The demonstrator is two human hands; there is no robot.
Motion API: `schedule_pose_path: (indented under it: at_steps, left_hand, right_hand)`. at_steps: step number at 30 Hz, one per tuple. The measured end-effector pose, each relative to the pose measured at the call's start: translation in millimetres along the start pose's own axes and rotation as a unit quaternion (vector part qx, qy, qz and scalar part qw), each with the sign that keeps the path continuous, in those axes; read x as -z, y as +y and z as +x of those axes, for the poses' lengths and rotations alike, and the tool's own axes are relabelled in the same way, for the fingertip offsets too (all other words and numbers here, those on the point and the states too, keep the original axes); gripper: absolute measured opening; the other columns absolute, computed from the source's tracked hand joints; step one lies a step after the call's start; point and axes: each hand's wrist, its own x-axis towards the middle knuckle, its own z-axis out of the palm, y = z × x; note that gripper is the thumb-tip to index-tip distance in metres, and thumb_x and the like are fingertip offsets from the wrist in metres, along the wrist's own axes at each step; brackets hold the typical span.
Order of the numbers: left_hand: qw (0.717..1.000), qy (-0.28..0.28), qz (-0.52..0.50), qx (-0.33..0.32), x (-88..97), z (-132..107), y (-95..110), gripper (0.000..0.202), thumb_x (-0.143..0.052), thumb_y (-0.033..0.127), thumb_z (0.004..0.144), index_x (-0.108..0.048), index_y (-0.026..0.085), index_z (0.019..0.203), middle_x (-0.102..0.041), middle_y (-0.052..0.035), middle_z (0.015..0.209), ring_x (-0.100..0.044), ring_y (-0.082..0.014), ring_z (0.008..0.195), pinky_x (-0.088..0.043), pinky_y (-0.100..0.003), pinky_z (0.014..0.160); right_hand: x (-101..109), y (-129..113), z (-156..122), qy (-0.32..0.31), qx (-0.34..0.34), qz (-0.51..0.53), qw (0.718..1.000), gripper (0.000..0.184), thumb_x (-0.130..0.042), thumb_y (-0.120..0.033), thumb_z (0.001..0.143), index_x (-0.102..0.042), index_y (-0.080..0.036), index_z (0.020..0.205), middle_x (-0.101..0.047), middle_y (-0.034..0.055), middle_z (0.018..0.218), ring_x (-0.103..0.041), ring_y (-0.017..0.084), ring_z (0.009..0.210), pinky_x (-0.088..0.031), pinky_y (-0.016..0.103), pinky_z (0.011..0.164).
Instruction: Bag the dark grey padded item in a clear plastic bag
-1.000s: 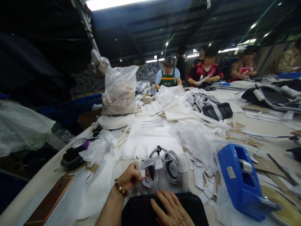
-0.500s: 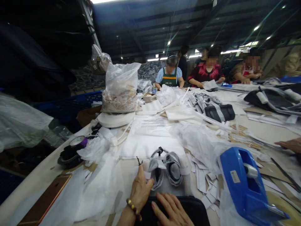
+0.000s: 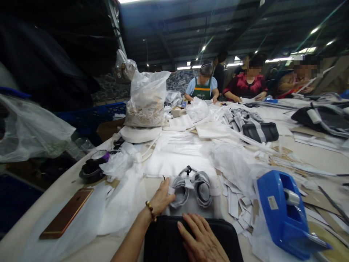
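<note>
My left hand (image 3: 160,198), with a beaded bracelet at its wrist, is closed at the left of two grey looped straps (image 3: 203,193). A small dark tip pokes out beyond its fingers; what it belongs to is hidden. The straps seem wrapped in clear film, with a black clip at the top between them. My right hand (image 3: 200,234) lies flat, fingers stretched, on a black padded panel (image 3: 160,240) at the table's near edge. White sheeting (image 3: 177,156) lies just behind the straps.
A blue tape dispenser (image 3: 278,214) stands at right, beside scattered paper slips (image 3: 237,207). A phone (image 3: 67,213) and black tape rolls (image 3: 92,169) lie at left. A full plastic bag (image 3: 147,102) stands farther back. Several people work across the table.
The view has shifted left and more of the black panel shows. My left hand keeps near the left strap, its small dark tip less visible. My right hand stays on the panel.
</note>
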Motion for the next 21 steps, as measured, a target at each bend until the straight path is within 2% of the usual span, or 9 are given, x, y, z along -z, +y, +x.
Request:
schedule_pose_path:
  at_steps: [2,4,7,10,12,13,16,18,21]
  left_hand:
    - [0.999,0.017,0.043,0.013,2.2,0,8,0.067,-0.052,0.015,0.064,-0.035,0.002,0.128,-0.049,-0.0211,0.124,-0.049,-0.0268,0.113,-0.040,-0.035,0.097]
    - [0.994,0.055,0.089,0.028,1.1,-5,19,0.071,-0.055,0.013,0.063,-0.032,0.000,0.129,-0.045,-0.0252,0.126,-0.043,-0.0354,0.118,-0.038,-0.049,0.097]
    - [0.980,0.153,0.126,0.002,-12.1,-19,34,0.066,-0.051,0.015,0.073,-0.026,0.000,0.132,-0.035,-0.0271,0.133,-0.030,-0.0393,0.125,-0.032,-0.059,0.098]
    - [0.938,0.250,0.105,-0.215,-39.8,-33,42,0.041,-0.033,0.012,0.085,-0.037,0.009,0.126,-0.051,-0.0178,0.120,-0.045,-0.0274,0.116,-0.041,-0.047,0.096]
    - [0.907,0.224,0.077,-0.349,-59.1,-37,44,0.032,-0.029,0.011,0.087,-0.048,0.017,0.112,-0.061,-0.0081,0.096,-0.058,-0.0185,0.093,-0.051,-0.033,0.083]
    - [0.904,0.197,0.067,-0.373,-66.7,-37,44,0.028,-0.029,0.011,0.087,-0.050,0.018,0.106,-0.062,-0.0047,0.088,-0.061,-0.0148,0.084,-0.052,-0.026,0.076]
    - [0.922,0.172,0.053,-0.343,-79.2,-34,41,0.017,-0.032,0.011,0.089,-0.047,0.018,0.094,-0.062,-0.0007,0.075,-0.061,-0.0094,0.068,-0.051,-0.016,0.061]
    - [0.927,0.168,0.058,-0.329,-83.0,-31,38,0.016,-0.031,0.011,0.089,-0.045,0.018,0.090,-0.061,-0.0005,0.072,-0.061,-0.0106,0.064,-0.050,-0.018,0.058]
    - [0.921,0.164,0.087,-0.342,-90.4,-29,32,0.020,-0.030,0.008,0.085,-0.045,0.020,0.080,-0.059,-0.0010,0.068,-0.059,-0.0147,0.060,-0.049,-0.024,0.054]
  right_hand:
    - [0,0,-1,0.004,0.000,0.003,1.000,0.031,-0.043,-0.032,0.090,-0.058,-0.023,0.116,-0.064,0.0070,0.112,-0.062,0.021,0.098,-0.053,0.033,0.080]
    - [-1,0,-3,0.002,-0.001,0.004,1.000,0.032,-0.045,-0.033,0.090,-0.057,-0.023,0.117,-0.064,0.0069,0.112,-0.061,0.021,0.099,-0.053,0.033,0.081]
    - [-4,0,-4,0.003,0.003,0.014,1.000,0.035,-0.048,-0.034,0.088,-0.054,-0.022,0.120,-0.064,0.0071,0.112,-0.061,0.022,0.099,-0.052,0.033,0.082]
    - [-9,0,-3,-0.002,0.001,0.044,0.999,0.039,-0.051,-0.032,0.087,-0.050,-0.021,0.125,-0.064,0.0075,0.110,-0.061,0.022,0.097,-0.052,0.034,0.082]
    - [-10,2,-3,0.022,0.002,0.065,0.998,0.034,-0.047,-0.025,0.089,-0.052,-0.021,0.122,-0.067,0.0076,0.102,-0.062,0.023,0.095,-0.053,0.035,0.082]
    - [-10,4,-4,0.039,0.007,0.085,0.996,0.030,-0.044,-0.021,0.090,-0.054,-0.020,0.118,-0.068,0.0075,0.097,-0.062,0.022,0.095,-0.053,0.035,0.082]
    - [-5,12,-13,0.086,0.012,0.187,0.979,0.025,-0.036,-0.014,0.091,-0.057,-0.019,0.103,-0.068,0.0052,0.085,-0.062,0.017,0.093,-0.051,0.026,0.083]
    - [0,21,-18,0.123,-0.082,0.187,0.971,0.022,-0.040,-0.013,0.090,-0.055,-0.021,0.104,-0.067,0.0053,0.089,-0.061,0.015,0.093,-0.050,0.025,0.083]
    - [3,39,-12,0.161,-0.314,0.047,0.934,0.035,-0.049,-0.022,0.086,-0.047,-0.018,0.120,-0.058,0.0144,0.112,-0.054,0.027,0.106,-0.047,0.043,0.087]
